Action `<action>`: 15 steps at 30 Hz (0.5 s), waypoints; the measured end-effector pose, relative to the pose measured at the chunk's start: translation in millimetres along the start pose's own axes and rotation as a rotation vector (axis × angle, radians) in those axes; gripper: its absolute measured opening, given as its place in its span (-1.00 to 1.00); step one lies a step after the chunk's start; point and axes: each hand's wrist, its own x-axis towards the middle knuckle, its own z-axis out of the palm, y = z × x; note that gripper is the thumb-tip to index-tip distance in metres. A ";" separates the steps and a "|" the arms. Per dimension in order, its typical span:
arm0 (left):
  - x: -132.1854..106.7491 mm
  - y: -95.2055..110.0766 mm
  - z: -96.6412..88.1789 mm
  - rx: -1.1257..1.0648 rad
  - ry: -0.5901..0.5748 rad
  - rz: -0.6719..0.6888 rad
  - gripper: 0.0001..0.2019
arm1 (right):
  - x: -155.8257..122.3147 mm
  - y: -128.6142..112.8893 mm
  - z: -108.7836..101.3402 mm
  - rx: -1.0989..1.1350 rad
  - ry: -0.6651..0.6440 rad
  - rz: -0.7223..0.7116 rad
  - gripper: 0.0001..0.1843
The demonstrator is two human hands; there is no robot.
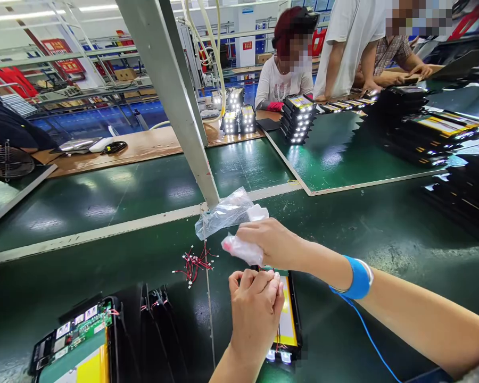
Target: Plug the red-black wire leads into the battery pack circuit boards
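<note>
My left hand [254, 308] is curled with its fingertips pinched together over the top edge of a black tablet-like device with a yellow battery [288, 319]; what the fingers pinch is hidden. My right hand [272, 240] reaches across from the right and is closed on a crumpled clear plastic bag [241, 249]. A blue wrist strap [358, 277] with a blue cord sits on that arm. A second clear bag [222, 214] lies just beyond. A small heap of red wires with white plugs [195, 263] lies to the left of both hands.
An open device with a green circuit board [82, 332] lies at the lower left beside black frames. Stacks of black devices [431, 133] fill the right side. A grey slanted post [175, 96] rises ahead. Other people [287, 69] work at the far table. A fan [6, 159] stands at left.
</note>
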 end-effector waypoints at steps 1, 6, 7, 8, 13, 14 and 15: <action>-0.2 0.1 -0.2 -0.002 0.000 -0.004 -0.84 | 1.2 -3.3 -3.2 -0.042 -0.030 -0.030 -0.88; -1.4 0.3 -0.2 -0.019 0.038 -0.001 -0.87 | -16.5 -6.9 -33.5 -0.057 0.066 0.028 -0.90; -1.6 0.5 -0.2 -0.024 0.042 -0.006 -0.88 | -24.4 -4.1 -41.7 -0.034 0.143 0.085 -0.88; -1.8 0.9 -0.5 -0.031 0.044 -0.012 -0.87 | -33.2 -0.1 -49.9 -0.007 0.231 0.164 -0.84; -1.6 3.8 -4.2 -0.047 0.034 -0.039 -0.84 | -82.6 31.9 -75.3 -0.188 0.716 0.398 -0.83; -1.4 4.1 -5.2 -0.043 0.021 -0.043 -0.83 | -91.4 38.3 -75.6 -0.262 0.748 0.387 -0.84; -1.3 4.0 -6.3 -0.039 0.004 -0.047 -0.82 | -99.4 43.9 -74.2 -0.316 0.748 0.364 -0.83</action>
